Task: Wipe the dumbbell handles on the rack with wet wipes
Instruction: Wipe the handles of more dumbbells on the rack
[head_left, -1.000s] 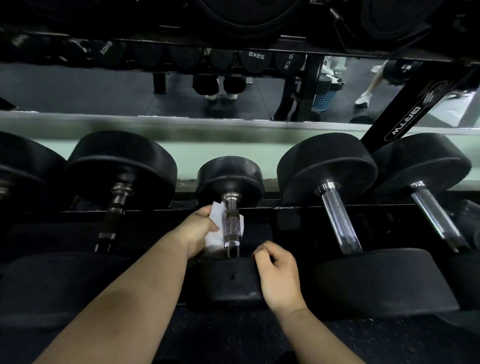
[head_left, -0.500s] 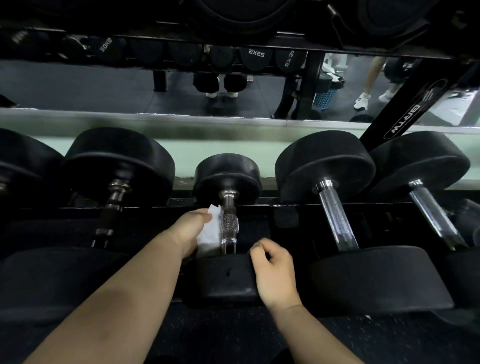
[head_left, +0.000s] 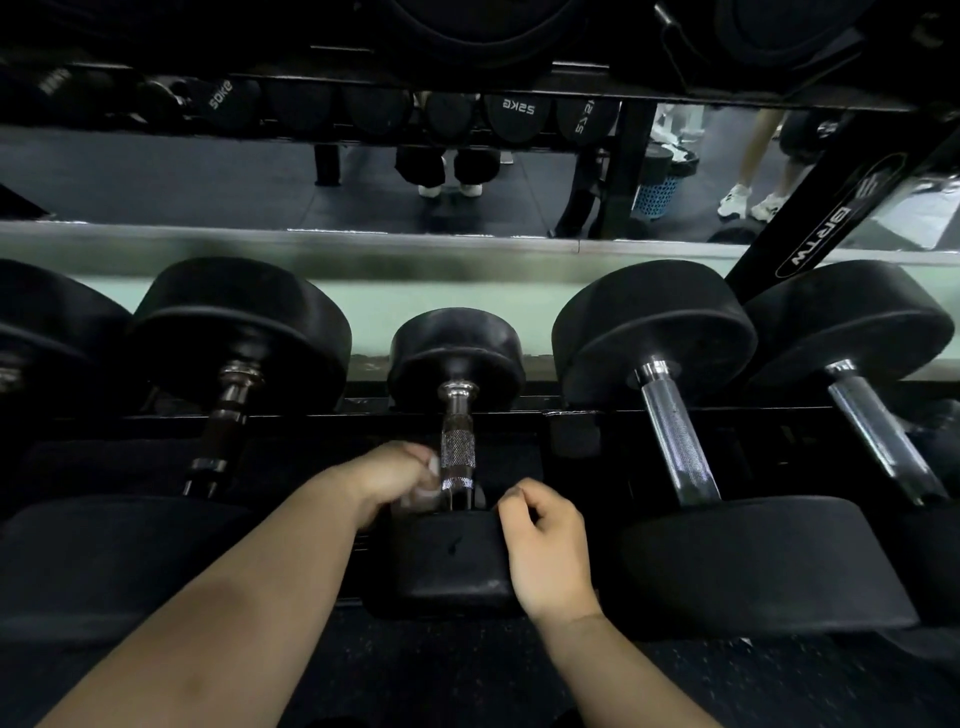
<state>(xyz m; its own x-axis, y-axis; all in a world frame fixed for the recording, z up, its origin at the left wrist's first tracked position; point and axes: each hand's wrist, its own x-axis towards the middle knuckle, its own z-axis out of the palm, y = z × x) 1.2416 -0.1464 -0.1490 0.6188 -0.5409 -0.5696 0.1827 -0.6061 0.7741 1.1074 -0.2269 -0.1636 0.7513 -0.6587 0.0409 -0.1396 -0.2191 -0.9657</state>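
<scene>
The knurled chrome handle (head_left: 457, 457) of the small dumbbell (head_left: 453, 564) is seen at centre, the dumbbell lying on the black rack (head_left: 322, 411) with its far head toward the mirror (head_left: 208, 171). A white wet wipe (head_left: 415, 500) is pressed against the left side of the handle, close to the near head. The wipe is grasped in the left hand (head_left: 389, 473), fingers curled round it so that only small patches show. The right hand (head_left: 545, 540) is laid on the upper right edge of the near head with fingers curled; whether that edge is actually gripped cannot be told. Larger dumbbells are racked on either side, one with a dark handle (head_left: 221, 421) to the left, one with a chrome handle (head_left: 675, 436) to the right. A blue basket (head_left: 655, 195) is reflected in the mirror.
</scene>
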